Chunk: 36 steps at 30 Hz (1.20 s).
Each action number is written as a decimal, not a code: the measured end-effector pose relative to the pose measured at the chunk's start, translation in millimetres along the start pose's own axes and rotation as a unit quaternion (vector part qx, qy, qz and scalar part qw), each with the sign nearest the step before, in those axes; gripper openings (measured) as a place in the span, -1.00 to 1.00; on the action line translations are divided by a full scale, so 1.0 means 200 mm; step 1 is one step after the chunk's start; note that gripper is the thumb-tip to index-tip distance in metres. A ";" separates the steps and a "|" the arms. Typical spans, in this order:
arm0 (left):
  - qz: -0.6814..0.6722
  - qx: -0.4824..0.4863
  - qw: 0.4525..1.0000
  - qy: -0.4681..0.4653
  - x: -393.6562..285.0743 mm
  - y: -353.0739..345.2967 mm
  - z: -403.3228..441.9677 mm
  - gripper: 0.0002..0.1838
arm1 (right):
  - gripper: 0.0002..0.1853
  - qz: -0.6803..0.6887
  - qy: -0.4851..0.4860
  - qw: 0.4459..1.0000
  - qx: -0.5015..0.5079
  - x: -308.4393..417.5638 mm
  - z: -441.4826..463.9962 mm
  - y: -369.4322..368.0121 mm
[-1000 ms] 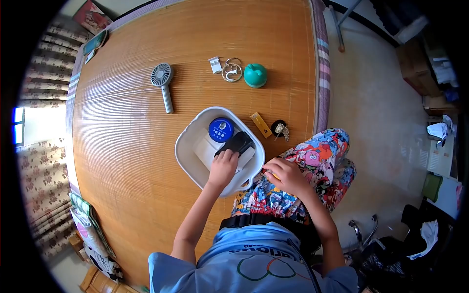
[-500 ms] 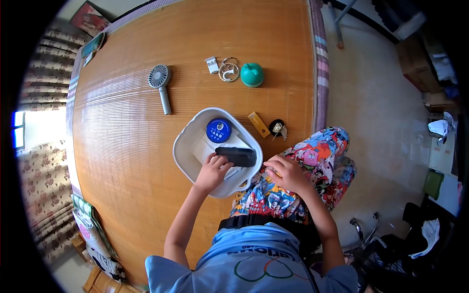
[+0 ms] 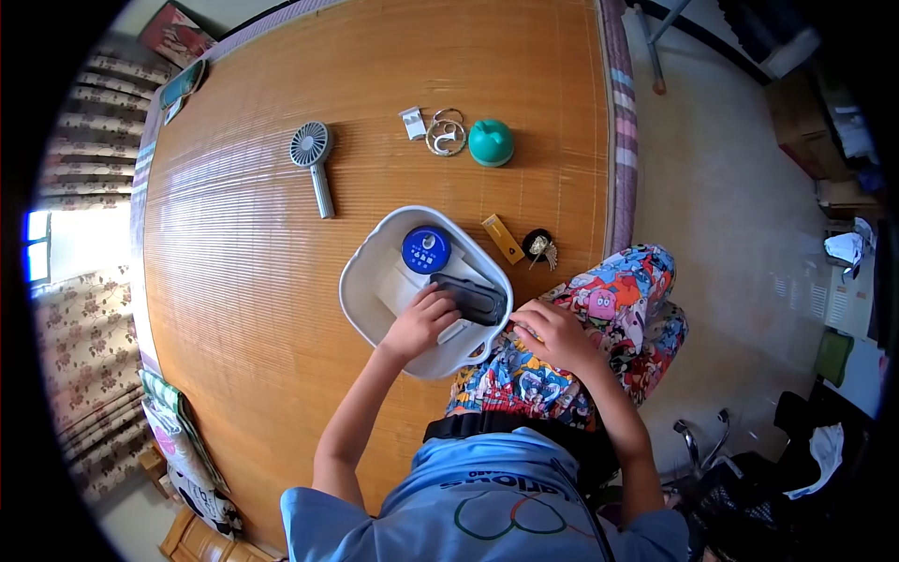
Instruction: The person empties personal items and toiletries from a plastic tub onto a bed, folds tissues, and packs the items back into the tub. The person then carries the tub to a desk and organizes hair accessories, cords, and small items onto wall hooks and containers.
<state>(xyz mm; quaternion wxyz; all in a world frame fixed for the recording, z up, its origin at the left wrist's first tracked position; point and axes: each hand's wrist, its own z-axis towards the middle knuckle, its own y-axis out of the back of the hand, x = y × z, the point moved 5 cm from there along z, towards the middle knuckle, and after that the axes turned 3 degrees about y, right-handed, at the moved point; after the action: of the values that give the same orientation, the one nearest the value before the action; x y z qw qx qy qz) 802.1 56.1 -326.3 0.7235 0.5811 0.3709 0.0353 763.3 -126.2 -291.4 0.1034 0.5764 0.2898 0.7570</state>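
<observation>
A white plastic basin [image 3: 361,272] stands in front of me. Inside it, my left hand [image 3: 419,323] has its fingers closed on the near-left end of a dark oblong case [image 3: 479,302], which lies tilted against the right wall. A round blue container [image 3: 427,249] with white print sits behind the case. White flat pieces [image 3: 398,288] lie under and beside these, partly covered. My right hand [image 3: 554,335] rests over my patterned trouser leg, beside the basin's right rim. Its fingers are loosely bent and apart, and nothing shows in them.
A yellow box [image 3: 503,238] and a dark round item with a light, shiny piece [image 3: 539,247] lie right of the basin. Farther back are a green container [image 3: 491,143], ring-shaped bands [image 3: 446,133], a small white item [image 3: 412,123] and a grey handheld fan [image 3: 313,150]. The mat's edge runs along the right.
The dark case has tilted, its right end lower toward the basin's right wall, with my left hand still on it. The whole view has shifted slightly. My right hand stays by the rim.
</observation>
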 end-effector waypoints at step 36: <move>0.122 0.053 0.977 0.165 0.24 0.12 0.21 -0.22 | -0.71 -0.275 -0.008 0.961 0.027 0.13 0.22 -0.25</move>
<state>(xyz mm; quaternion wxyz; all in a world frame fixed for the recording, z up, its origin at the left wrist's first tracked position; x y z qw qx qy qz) 869.9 52.4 -327.0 0.6106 0.6460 0.4125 0.1991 787.1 -59.0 -290.4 0.2941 0.4829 0.4568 0.6868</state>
